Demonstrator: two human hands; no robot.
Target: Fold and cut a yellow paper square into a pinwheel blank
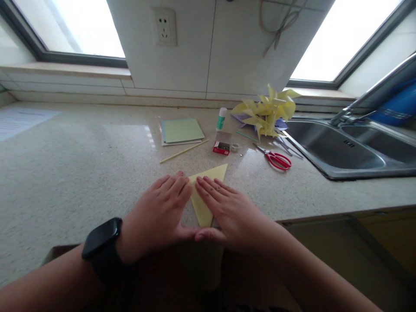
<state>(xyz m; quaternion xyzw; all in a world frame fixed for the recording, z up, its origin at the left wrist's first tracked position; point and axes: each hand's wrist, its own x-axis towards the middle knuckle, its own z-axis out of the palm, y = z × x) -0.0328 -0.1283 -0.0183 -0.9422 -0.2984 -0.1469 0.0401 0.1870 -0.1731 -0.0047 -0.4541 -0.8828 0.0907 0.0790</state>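
Note:
A yellow paper triangle [208, 182] lies folded on the speckled counter [81, 173] near its front edge. My left hand [159, 216], with a black watch on its wrist, lies flat with fingers together, pressing the paper's left side. My right hand [230, 212] lies flat over the paper's right side, fingers stretched out. The two thumbs meet near the triangle's lower tip. Part of the paper is hidden under both palms.
Behind the hands lie a thin wooden stick [183, 151], a stack of coloured paper [181, 131], a glue stick [221, 118], a small red box [222, 143], red scissors [276, 159] and folded yellow paper pinwheels [266, 112]. A steel sink [351, 147] with faucet sits at the right.

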